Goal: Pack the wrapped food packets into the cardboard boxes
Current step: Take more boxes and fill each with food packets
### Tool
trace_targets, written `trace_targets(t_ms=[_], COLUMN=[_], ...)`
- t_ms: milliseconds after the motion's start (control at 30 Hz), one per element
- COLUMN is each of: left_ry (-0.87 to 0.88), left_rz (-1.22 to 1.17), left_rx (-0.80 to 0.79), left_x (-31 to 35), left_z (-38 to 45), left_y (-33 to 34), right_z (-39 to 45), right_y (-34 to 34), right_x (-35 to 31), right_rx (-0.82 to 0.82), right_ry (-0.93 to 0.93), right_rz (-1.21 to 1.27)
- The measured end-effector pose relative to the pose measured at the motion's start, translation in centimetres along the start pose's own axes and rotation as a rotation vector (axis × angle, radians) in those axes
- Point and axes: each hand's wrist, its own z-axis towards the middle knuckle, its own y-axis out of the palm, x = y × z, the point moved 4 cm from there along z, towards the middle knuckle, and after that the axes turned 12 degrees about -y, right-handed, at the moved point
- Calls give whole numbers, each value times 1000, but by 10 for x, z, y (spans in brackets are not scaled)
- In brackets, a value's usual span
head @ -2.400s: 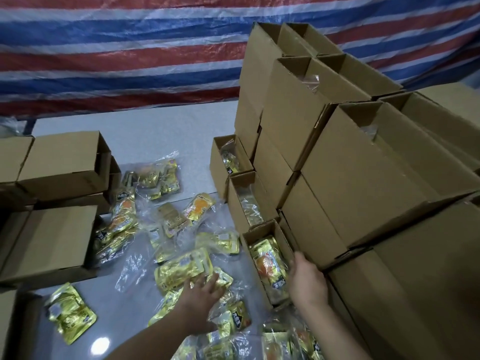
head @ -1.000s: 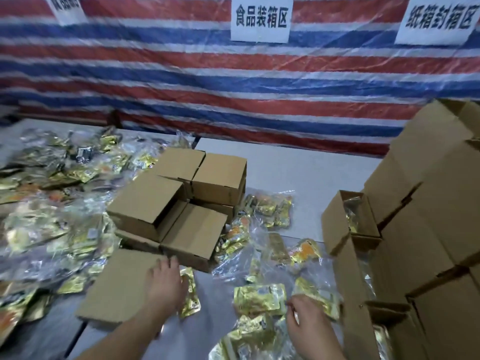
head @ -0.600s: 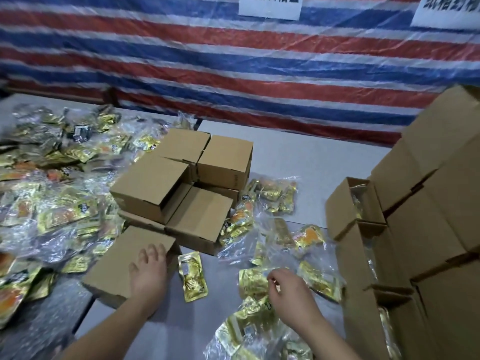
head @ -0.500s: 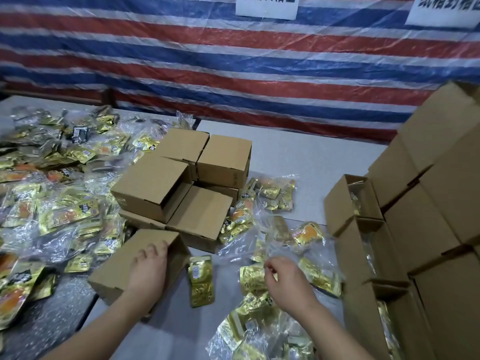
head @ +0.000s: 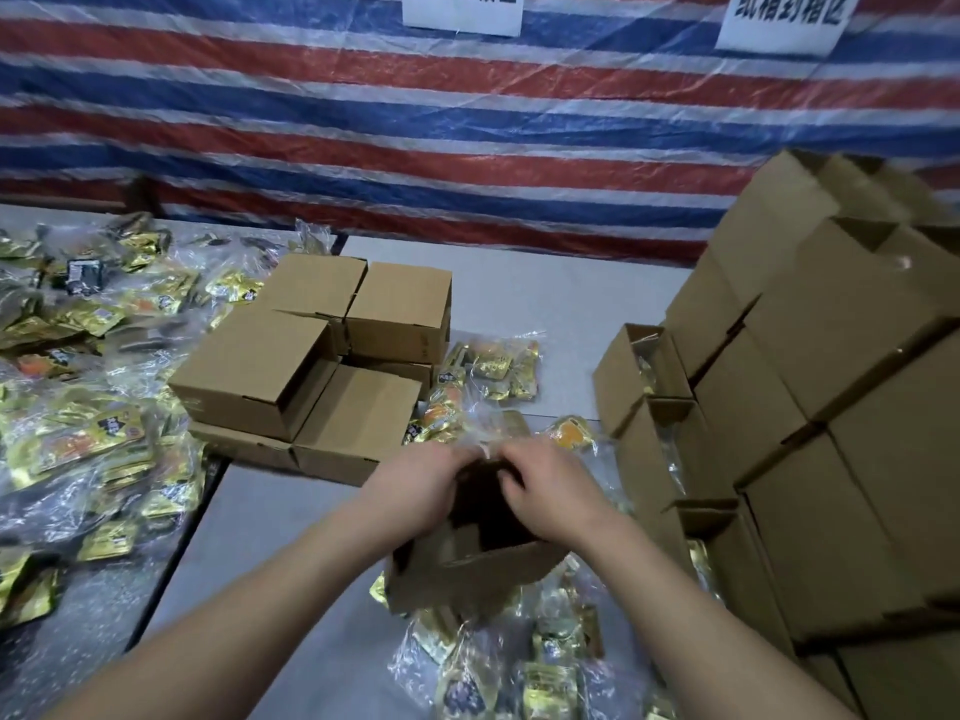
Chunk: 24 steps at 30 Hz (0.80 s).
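A small open cardboard box [head: 470,571] is tipped toward me at centre, its dark inside showing. My left hand [head: 415,485] grips its far left rim and my right hand [head: 550,491] curls over its far right rim. A wisp of clear wrapping [head: 484,450] shows between the fingertips; whether a packet is in the box is hidden. Gold wrapped food packets [head: 524,672] lie under and in front of the box, and more packets [head: 491,374] lie behind it.
A big heap of packets [head: 78,413] covers the left table. Closed boxes [head: 311,371] are stacked left of centre. A row of open boxes [head: 647,366] holding packets runs along the right, against a tall stack of cartons [head: 841,407]. A striped tarp hangs behind.
My left hand has lifted the box from the left over to the centre and opened it. My right hand has left the packets and joined it at the box's rim.
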Motion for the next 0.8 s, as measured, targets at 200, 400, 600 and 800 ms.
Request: trace_targets(t_ms=[200, 400, 600, 800], left_ry=[-32, -458, -420, -496], left_rz=[-552, -494, -381, -401], left_rx=[151, -178, -351, -329], left_x=[6, -42, -23, -18], left_z=[17, 15, 8, 11], left_y=[24, 164, 246, 258], right_z=[-49, -87, -109, -128], right_y=[-17, -27, 2, 46], right_x=[49, 74, 78, 84], right_rx=[7, 52, 48, -123], right_ry=[211, 376, 391, 397], right_rz=[-28, -68, -109, -110])
